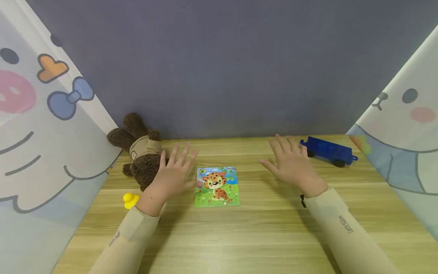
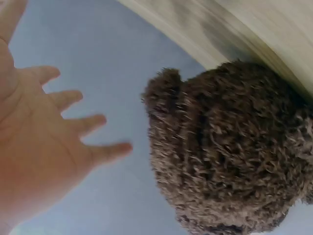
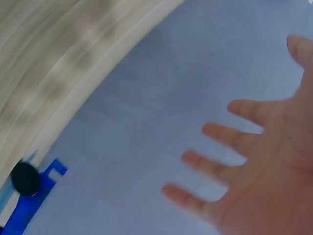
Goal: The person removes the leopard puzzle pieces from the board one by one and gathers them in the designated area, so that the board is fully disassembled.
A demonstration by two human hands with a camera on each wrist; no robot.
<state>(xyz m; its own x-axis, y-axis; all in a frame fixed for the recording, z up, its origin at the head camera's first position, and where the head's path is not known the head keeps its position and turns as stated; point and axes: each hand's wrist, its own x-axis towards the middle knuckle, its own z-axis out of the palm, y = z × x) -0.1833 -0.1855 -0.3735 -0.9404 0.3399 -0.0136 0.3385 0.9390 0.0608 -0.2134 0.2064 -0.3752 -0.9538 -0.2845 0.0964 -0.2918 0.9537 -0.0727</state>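
Note:
My left hand [image 1: 172,179] hovers with spread fingers between a brown plush bear [image 1: 147,165] and a square leopard picture board [image 1: 217,186]. The bear lies on its back at the left, wearing a tan top; its fuzzy head [image 2: 230,147] fills much of the left wrist view, apart from the fingers. On the other side, my right hand [image 1: 292,165] is held out flat with fingers apart, holding nothing. Just beyond it stands a blue toy wagon [image 1: 328,150] with black wheels and hooked ends. In the right wrist view part of the wagon [image 3: 29,205] shows at the lower left.
A small yellow rubber duck [image 1: 130,200] sits on the wooden table [image 1: 219,236] beside the left forearm. Behind the table rises a grey-blue panel [image 1: 219,68]. Cartoon-printed curtains [image 1: 41,152] hang on both sides.

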